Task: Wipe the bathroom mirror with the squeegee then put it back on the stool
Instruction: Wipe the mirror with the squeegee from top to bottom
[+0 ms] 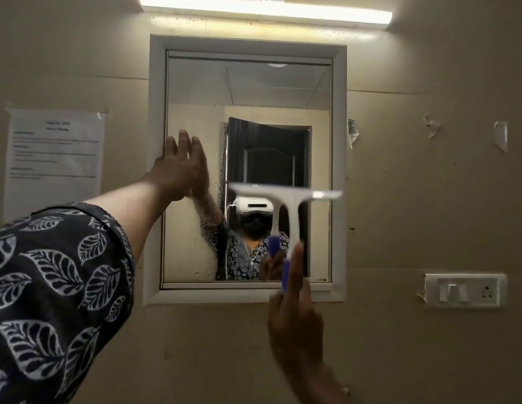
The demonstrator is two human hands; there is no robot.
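Against the mirror (248, 88) the left hand (178, 167) presses with straight fingers, while the right hand (294, 325) grips the squeegee (286, 205).

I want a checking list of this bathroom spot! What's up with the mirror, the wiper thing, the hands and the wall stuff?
Surface: mirror in a white frame; water drops on its left strip.
Job's things: squeegee, blade uppermost, blurred, in front of the lower right glass; stool not in view.
Clutter: taped paper notice on the left; torn tape scraps on the right.
Grippers: left hand flat on the mirror's left edge; right hand holds the squeegee's blue handle.
Cables: thin white lead, in the reflection only.
Surroundings: tube light above, switch plate lower right, beige wall.
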